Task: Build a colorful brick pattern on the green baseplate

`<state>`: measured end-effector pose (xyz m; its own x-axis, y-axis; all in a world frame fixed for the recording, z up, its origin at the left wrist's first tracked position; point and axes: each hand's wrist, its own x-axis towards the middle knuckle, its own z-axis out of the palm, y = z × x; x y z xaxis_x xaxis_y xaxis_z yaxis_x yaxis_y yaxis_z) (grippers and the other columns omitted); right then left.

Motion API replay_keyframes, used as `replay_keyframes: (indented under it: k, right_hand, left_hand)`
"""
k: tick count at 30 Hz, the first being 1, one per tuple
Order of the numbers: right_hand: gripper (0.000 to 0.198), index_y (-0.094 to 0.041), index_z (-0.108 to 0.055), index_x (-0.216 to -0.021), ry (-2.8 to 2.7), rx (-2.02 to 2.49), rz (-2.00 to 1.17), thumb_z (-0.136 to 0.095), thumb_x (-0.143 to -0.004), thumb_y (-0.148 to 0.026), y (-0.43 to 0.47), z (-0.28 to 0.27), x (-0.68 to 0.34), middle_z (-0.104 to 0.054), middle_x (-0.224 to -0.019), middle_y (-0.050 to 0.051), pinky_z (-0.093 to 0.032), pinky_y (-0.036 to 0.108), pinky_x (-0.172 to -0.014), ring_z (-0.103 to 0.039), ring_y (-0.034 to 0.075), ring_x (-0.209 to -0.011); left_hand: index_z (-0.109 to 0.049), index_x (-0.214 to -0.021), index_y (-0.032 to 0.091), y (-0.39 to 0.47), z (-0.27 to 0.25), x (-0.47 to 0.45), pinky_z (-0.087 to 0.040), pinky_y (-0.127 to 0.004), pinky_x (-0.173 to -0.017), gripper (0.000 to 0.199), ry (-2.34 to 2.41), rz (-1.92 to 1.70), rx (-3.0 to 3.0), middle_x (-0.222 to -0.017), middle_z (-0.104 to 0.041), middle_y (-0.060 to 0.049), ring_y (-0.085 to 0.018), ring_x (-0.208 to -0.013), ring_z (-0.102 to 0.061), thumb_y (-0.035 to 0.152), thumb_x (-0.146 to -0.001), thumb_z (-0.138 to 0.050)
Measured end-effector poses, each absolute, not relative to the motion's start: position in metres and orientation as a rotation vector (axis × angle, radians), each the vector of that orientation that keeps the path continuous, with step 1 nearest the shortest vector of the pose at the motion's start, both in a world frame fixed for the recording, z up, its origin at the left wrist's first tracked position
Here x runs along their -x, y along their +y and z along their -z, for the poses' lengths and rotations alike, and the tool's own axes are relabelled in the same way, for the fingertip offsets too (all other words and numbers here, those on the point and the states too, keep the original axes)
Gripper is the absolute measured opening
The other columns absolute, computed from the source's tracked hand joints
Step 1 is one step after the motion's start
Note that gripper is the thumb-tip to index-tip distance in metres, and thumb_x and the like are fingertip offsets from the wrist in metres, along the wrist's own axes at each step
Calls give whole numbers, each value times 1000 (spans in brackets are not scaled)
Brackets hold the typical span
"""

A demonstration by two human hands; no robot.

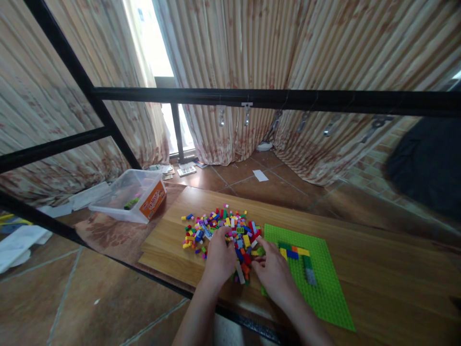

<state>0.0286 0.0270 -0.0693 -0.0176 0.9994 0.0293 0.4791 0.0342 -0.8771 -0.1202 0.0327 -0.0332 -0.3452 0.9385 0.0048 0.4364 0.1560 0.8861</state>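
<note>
1. A wooden board [382,274] runs across the lower part of the view, its left end beside a brown patterned cloth [104,238].
2. On that cloth stands a clear plastic tub [108,210] with an orange label [153,198] on its near right side; a few green pieces [131,203] lie inside.
3. Behind, pleated patterned curtains [230,48] hang down to a brown tiled floor [54,293], with bright light showing through a gap at the left.
4. A black metal frame [201,95] crosses in front of the curtains, and small clips [247,117] hang below its bar. A white paper [260,175] lies on the floor beyond the board.
5. A heap of multicoloured bricks [232,223] is spread over the middle of the board. Just right of it lies a green baseplate [333,300], bearing joined bricks [307,262] in a bent line: yellow, blue, orange, green and grey.
6. The left hand [220,254] reaches over the near side of the heap, fingers curled down among the bricks; whether it pinches one cannot be told.
7. The right hand [272,269] is at the heap's right edge, over the baseplate's left side. Its fingers are loosely bent, forefinger and thumb apart at the tips; whether anything is gripped cannot be told.
</note>
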Motion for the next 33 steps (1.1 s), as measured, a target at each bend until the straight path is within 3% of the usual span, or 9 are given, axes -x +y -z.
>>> replay_keyframes:
  k: [5,10,15,23,29,33]
  right_hand:
    - [57,-21,-57,-121,-1598,1539,-993,-55,-66,-10,25,70,-32,-58,-116,11,-52,33,-67,-63,16,-64]
    - [47,-23,-60,-119,-1658,1560,-887,-56,-72,-16,25,62,-37,-63,-109,8,-50,36,-72,-61,16,-64]
    - [27,-23,-66,-105,-1719,1464,-696,-52,-82,-23,29,58,-30,-65,-101,7,-46,37,-84,-62,23,-92]
    - [26,-19,-64,-108,-1853,1643,-485,-50,-86,-22,36,64,5,-65,-104,9,-46,34,-84,-61,24,-96]
    - [28,-20,-62,-109,-1724,1622,-481,-46,-86,-17,37,56,3,-66,-105,7,-48,32,-83,-62,21,-94]
    - [27,-22,-62,-110,-1610,1371,-711,-51,-85,-20,33,40,-15,-66,-101,4,-50,28,-77,-62,16,-86]
  left_hand:
    - [-64,-97,17,35,43,124,-39,-35,-93,28,1833,-1197,-1256,-101,-66,-10,-24,-101,-58,5,-74,-54]
    - [-64,-93,18,34,37,127,-42,-33,-84,22,1823,-1192,-1292,-92,-67,-8,-22,-90,-61,8,-78,-53]
    - [-64,-92,18,34,31,127,-43,-30,-79,26,1815,-1210,-1355,-88,-67,-6,-20,-83,-61,4,-77,-49]
    - [-62,-102,14,36,32,131,-46,-32,-83,31,1892,-1054,-1413,-98,-68,-10,-20,-90,-63,3,-78,-45]
    - [-64,-98,14,38,30,135,-48,-34,-83,23,1870,-1080,-1475,-98,-68,-9,-21,-89,-63,17,-81,-48]
    - [-64,-97,16,32,24,125,-51,-31,-71,28,1560,-1165,-1292,-93,-68,-7,-21,-84,-64,37,-83,-51]
